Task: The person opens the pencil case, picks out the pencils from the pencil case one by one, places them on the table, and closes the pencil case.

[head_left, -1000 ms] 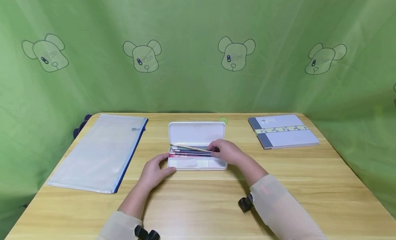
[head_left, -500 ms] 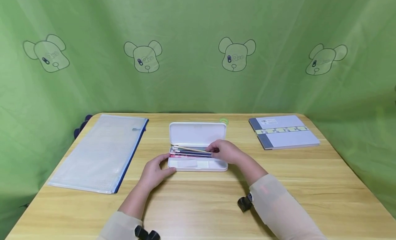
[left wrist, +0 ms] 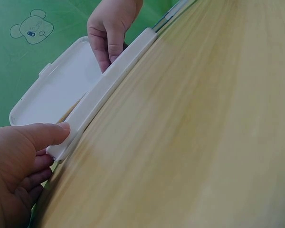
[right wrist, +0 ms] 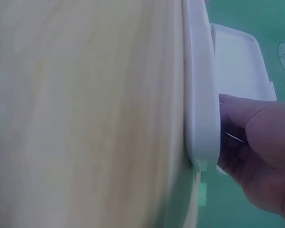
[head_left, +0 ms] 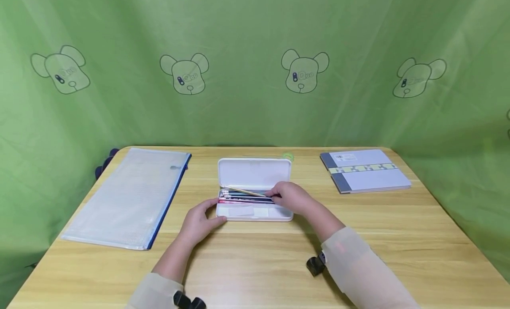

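Note:
A white pencil case lies on the table with its lid raised at the back. Several pencils lie lengthwise inside; a gold-coloured pencil slants over the others. My left hand grips the case's left end, thumb at the front corner, as the left wrist view also shows with the thumb on the wall. My right hand reaches over the case's right end and pinches the gold-coloured pencil's right end; its fingertips are partly hidden behind the case wall in the right wrist view.
A clear mesh zip pouch with a blue edge lies at the left. At the right rests a grey-and-white notebook with a patterned band. A small green ring sits behind the case. A green curtain hangs beyond the table.
The right fingers have shifted slightly among the pencils, and the gold-coloured pencil's left end dipped, then rose again. My left hand stays at the case's left end.

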`<state>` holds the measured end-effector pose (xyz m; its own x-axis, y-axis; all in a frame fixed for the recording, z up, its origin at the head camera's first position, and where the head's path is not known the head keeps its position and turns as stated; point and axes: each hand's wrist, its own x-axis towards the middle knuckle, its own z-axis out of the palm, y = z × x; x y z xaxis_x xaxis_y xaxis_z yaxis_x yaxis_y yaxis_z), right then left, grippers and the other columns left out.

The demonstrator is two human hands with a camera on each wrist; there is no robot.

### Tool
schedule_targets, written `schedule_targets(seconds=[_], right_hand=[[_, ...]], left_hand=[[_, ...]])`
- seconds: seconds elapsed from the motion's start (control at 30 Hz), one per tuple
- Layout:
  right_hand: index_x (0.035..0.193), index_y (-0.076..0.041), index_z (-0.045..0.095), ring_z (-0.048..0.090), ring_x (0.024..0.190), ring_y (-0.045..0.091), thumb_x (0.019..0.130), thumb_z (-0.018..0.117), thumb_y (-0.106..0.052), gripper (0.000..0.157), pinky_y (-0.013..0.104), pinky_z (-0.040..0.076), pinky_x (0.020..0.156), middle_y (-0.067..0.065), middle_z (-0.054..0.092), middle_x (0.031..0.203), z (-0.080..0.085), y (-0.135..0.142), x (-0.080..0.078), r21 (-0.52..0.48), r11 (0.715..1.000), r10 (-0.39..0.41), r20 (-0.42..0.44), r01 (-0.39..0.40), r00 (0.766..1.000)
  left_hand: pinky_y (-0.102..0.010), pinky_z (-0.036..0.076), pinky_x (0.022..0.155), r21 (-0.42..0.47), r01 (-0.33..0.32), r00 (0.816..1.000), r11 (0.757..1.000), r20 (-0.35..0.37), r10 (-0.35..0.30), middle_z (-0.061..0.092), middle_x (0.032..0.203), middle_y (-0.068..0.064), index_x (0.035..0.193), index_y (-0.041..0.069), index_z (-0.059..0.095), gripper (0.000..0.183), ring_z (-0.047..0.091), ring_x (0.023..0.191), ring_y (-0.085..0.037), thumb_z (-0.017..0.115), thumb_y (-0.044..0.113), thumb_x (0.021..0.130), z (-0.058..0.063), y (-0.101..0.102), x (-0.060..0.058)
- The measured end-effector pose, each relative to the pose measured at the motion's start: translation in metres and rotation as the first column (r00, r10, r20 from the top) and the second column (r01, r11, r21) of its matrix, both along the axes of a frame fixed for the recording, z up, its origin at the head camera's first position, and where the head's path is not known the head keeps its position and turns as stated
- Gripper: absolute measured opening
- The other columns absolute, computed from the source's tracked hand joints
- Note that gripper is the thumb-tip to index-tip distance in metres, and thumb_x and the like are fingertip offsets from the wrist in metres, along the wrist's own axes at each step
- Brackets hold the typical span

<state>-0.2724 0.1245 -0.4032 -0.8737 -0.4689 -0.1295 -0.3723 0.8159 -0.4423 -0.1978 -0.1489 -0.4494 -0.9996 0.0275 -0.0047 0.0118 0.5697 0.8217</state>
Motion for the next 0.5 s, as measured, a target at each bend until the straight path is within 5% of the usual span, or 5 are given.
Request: schedule_targets(seconds=[0.33,0.5], right_hand=[[0.109,-0.007,0.073,0.063,0.108,0.027,0.093,0.062,-0.007,0.020,0.046,0.052,0.099,0.011,0.070,0.110,-0.002,0.010,0.004,-0.174,0.984,-0.039,0.042,0.046,0.998],[0.108,-0.006,0.073,0.062,0.098,0.020,0.092,0.064,-0.008,0.019,0.037,0.055,0.089,0.011,0.071,0.107,-0.002,0.025,0.004,-0.269,0.960,-0.059,0.078,0.078,0.995]], left_hand=[[-0.050,0.036,0.117,-0.005,0.001,1.000,1.000,-0.010,-0.001,0.056,0.141,-0.015,0.136,0.005,0.056,0.060,0.046,0.137,-0.036,0.077,0.025,0.084,-0.001,0.000,0.000],[-0.050,0.036,0.117,-0.010,0.000,1.000,1.000,-0.006,0.000,0.056,0.142,-0.015,0.137,0.006,0.056,0.060,0.045,0.138,-0.035,0.077,0.025,0.084,-0.002,0.000,0.000]])
